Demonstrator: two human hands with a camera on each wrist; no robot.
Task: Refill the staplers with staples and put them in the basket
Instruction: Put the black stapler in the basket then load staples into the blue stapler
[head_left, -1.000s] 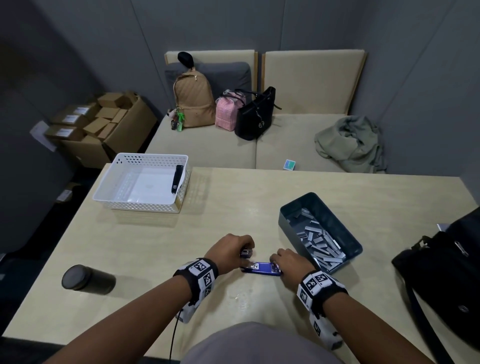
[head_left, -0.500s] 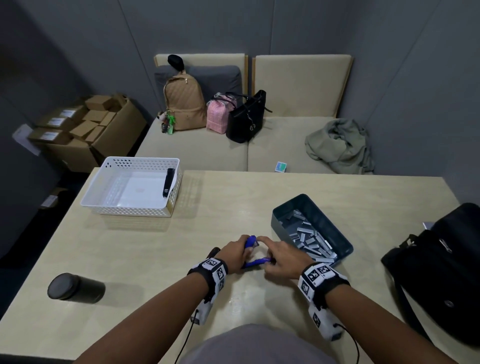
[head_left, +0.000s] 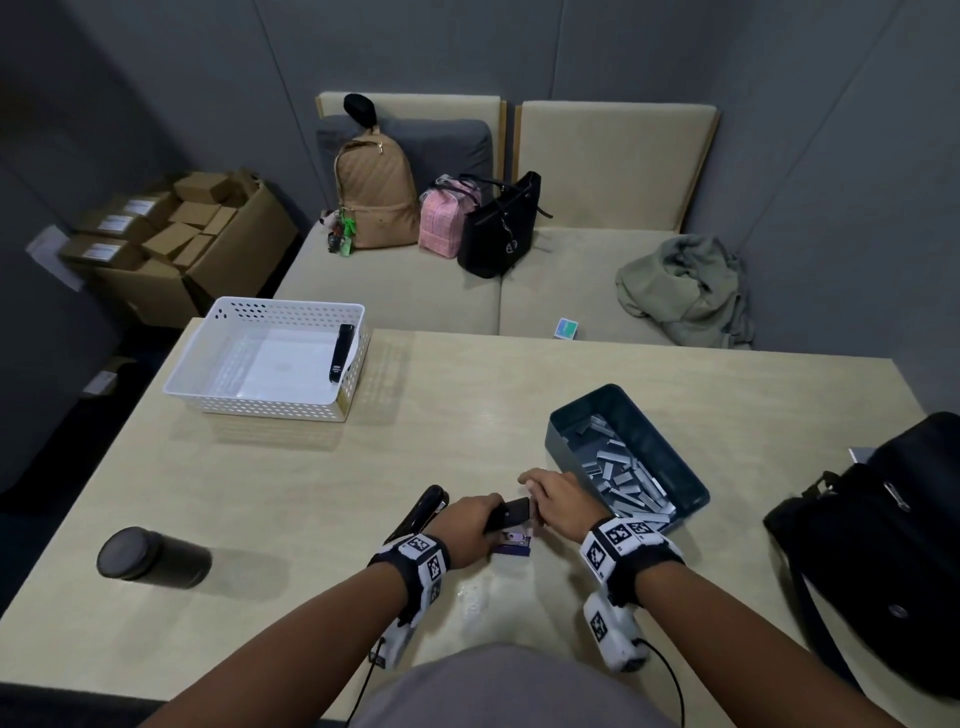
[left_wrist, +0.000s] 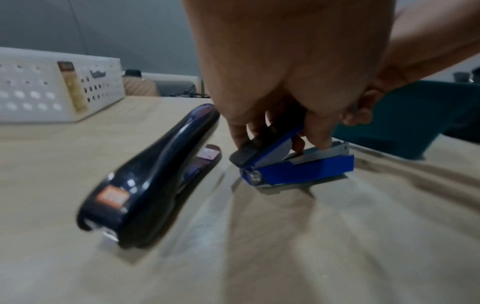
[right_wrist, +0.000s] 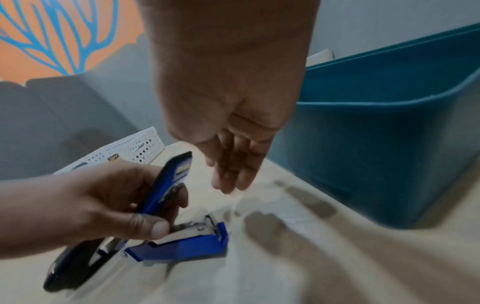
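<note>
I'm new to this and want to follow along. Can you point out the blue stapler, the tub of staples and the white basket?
blue stapler (left_wrist: 306, 170): left wrist view, on its blue side wall.
tub of staples (head_left: 691, 480): head view, on its right rim.
white basket (head_left: 270, 405): head view, on its perforated front wall.

Left hand (head_left: 470, 527) fingers curled, gripping; right hand (head_left: 558, 496) loose, fingers extended, empty.

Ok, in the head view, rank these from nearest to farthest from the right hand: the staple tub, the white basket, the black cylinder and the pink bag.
From the right hand:
1. Staple tub, right beside it.
2. White basket, far left of the table.
3. Black cylinder, near left; too close to call against the basket.
4. Pink bag, on the sofa.
</note>
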